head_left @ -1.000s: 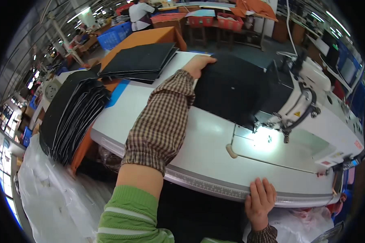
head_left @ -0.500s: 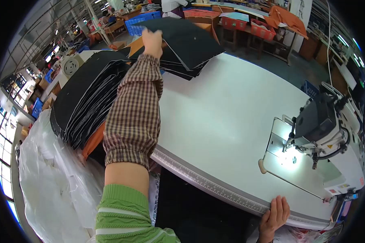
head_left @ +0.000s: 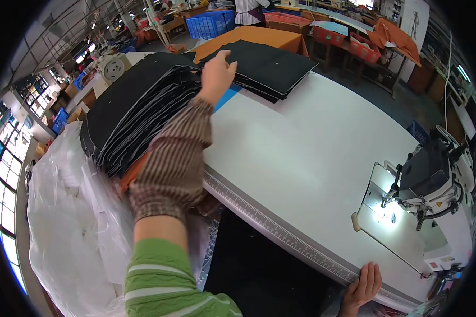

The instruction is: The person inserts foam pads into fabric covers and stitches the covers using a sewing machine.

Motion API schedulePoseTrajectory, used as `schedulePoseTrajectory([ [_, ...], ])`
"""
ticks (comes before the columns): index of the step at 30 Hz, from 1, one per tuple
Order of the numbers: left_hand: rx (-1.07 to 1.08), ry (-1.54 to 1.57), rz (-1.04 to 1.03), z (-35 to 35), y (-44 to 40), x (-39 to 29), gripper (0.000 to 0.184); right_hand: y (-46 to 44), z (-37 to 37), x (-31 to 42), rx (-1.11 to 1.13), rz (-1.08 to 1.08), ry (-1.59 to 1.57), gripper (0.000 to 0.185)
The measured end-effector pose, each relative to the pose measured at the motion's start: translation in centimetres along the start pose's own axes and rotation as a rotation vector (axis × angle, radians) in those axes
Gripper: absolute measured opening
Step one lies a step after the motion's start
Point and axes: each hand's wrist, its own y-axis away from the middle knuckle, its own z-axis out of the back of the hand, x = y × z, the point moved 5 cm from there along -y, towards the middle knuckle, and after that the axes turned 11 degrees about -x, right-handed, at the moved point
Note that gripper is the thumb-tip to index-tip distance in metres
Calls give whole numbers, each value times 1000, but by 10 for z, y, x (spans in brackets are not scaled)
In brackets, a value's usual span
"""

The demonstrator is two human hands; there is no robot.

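My left hand [head_left: 217, 77] is at the near left edge of a flat stack of black fabric pieces [head_left: 272, 66], its fingers apart and nothing seen between them. That stack lies at the far left end of the white sewing table [head_left: 280, 153]. To the left of my forearm, a thick pile of folded black pieces [head_left: 143, 111] droops downward. My right hand [head_left: 364, 288] rests on the table's front edge with its fingers stretched out, holding nothing. A sewing machine [head_left: 426, 177] with its lamp lit stands at the right; no fabric shows under its needle.
Clear plastic sheeting [head_left: 74, 222] hangs at the lower left. A thread guide rod [head_left: 388, 248] crosses the table near the machine. Behind are an orange-covered surface [head_left: 254, 36], a blue crate [head_left: 210, 24], red bins [head_left: 364, 50] and a standing person [head_left: 248, 13].
My left hand has carried a black piece from the machine side to the far left stack and let it go there. The view has shifted left; my right hand stays on the edge.
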Motion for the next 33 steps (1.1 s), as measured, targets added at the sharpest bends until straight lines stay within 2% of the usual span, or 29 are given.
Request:
schedulePoseTrajectory([
  [2, -251, -393, -630, 70, 11, -16, 47, 2, 1, 1, -2, -12, -13, 41],
  [3, -275, -432, -677, 84, 4, 1, 54, 0, 0, 2, -4, -17, -22, 41],
  [4, -255, -571, -700, 98, -3, 21, 43, -2, 0, 3, -7, -23, -31, 42],
  [5, -235, -711, -720, 111, -10, 40, 33, -4, 0, 3, -10, -27, -39, 42],
  [7, 69, -637, -326, 127, -28, 85, 26, -5, 0, 5, -22, -29, -34, 40],
  [8, 66, -637, -328, 134, -30, 86, 26, -5, 0, 5, -28, -32, -24, 37],
  [11, -153, -357, -234, 159, -32, 84, 27, -10, 4, 9, -36, -33, -4, 33],
  [13, -207, -308, -211, 165, -20, 59, 27, -22, 9, 13, 8, -49, -104, 34],
  [15, -257, -237, -237, 166, 8, 17, 26, -36, 11, 20, 60, -61, -210, 36],
  [16, -313, -173, -442, 164, 33, -12, 23, -44, 12, 25, 71, -53, -215, 36],
  [17, -261, -143, -433, 154, 54, -27, 22, -53, 13, 34, 85, -13, -259, 37],
  [19, -141, 11, -690, 132, 110, -61, 19, -74, 12, 55, 110, 74, -354, 38],
  [20, -169, 102, -745, 117, 141, -72, 16, -85, 11, 66, 123, 118, -405, 39],
  [21, -59, 157, -747, 108, 171, -87, 18, -98, 10, 77, 111, 208, -420, 39],
  [23, 65, 202, -808, 83, 231, -111, 7, -124, -1, 95, 102, 317, -459, 39],
  [25, 278, 332, -770, 60, 283, -128, 11, -146, -13, 115, -17, 476, -521, 37],
  [27, 63, 499, -920, 63, 312, -145, 17, -167, -44, 124, 9, 515, -555, 32],
  [28, 63, 461, -889, 74, 317, -141, 17, -171, -61, 122, 22, 539, -595, 32],
  [30, 283, 524, -828, 87, 322, -142, 23, -177, -99, 114, 202, 431, -671, 23],
  [31, 465, 436, -769, 98, 321, -132, 24, -176, -100, 119, 210, 443, -688, 23],
  [32, 464, 335, -721, 122, 312, -116, 21, -177, -99, 120, 198, 445, -656, 21],
  [33, 349, 211, -750, 143, 296, -95, 18, -177, -96, 119, 186, 443, -623, 19],
])
